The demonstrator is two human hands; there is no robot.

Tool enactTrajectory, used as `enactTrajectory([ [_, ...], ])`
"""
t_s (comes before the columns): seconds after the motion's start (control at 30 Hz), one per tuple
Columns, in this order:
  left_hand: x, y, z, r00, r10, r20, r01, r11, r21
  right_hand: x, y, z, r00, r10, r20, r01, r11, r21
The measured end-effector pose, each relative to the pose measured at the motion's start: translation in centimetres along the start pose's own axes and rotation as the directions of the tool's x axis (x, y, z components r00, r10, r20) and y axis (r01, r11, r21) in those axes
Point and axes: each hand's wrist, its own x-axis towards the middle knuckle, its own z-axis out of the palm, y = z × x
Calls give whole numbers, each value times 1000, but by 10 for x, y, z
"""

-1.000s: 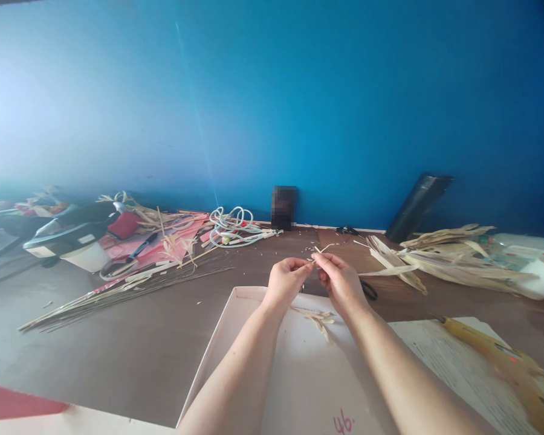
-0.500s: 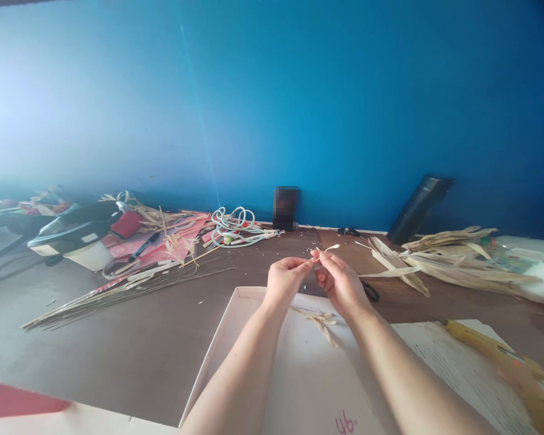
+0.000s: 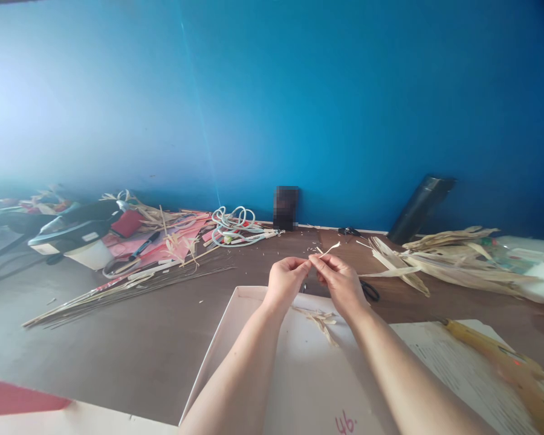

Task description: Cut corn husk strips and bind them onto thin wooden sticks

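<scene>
My left hand (image 3: 286, 279) and my right hand (image 3: 341, 283) meet above the far edge of a white shallow box lid (image 3: 294, 386). Both are closed, thumbs and fingertips pinched together around a small pale strip of dried husk (image 3: 332, 248). Its thin free end sticks up and to the right past my right fingers; the rest is hidden in the pinch. Below my wrists, a few small husk pieces (image 3: 323, 323) lie in the lid, which has "46" written on it. Partly hidden behind my right hand are black scissor-like handles (image 3: 370, 291).
Long dried husks (image 3: 457, 269) lie at the right, near a leaning black cylinder (image 3: 421, 208). A yellow glue gun (image 3: 494, 356) rests on printed paper (image 3: 430, 350). On the left are thin wires (image 3: 131, 296), pink paper (image 3: 185, 232) and a coiled pale cable (image 3: 236, 226).
My right hand has rolled over slightly, its fingers now closer against my left fingertips. The free end of the husk strip stands a little higher and shows more.
</scene>
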Motion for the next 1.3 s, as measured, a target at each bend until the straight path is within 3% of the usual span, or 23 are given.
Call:
enactTrajectory([
  [0.33,0,0,0,993,75,-92,-61,986,154,3,5,-2,997,39,-60,-37,998,43],
  [0.7,1,-2,-2,998,33,-45,-24,982,189,5,3,-4,994,34,-108,-12,981,193],
  [0.8,0,-2,-3,981,150,-119,-101,933,346,6,2,-4,991,32,-134,-4,979,202],
  [0.9,-4,1,-4,911,353,-215,-200,831,519,6,2,-4,988,33,-150,-6,984,180],
  [1.03,-8,5,-1,860,484,-159,-327,763,557,4,3,-3,992,-2,-124,17,993,116],
  [1.13,-9,4,4,903,422,-73,-354,832,427,2,2,-3,995,-15,-99,21,998,63],
  [1.23,-8,1,9,972,235,-5,-227,942,247,0,0,-2,997,-11,-81,13,1000,22],
  [1.3,-7,1,10,988,157,5,-155,970,189,-1,-1,-2,997,-4,-76,4,1000,8],
])
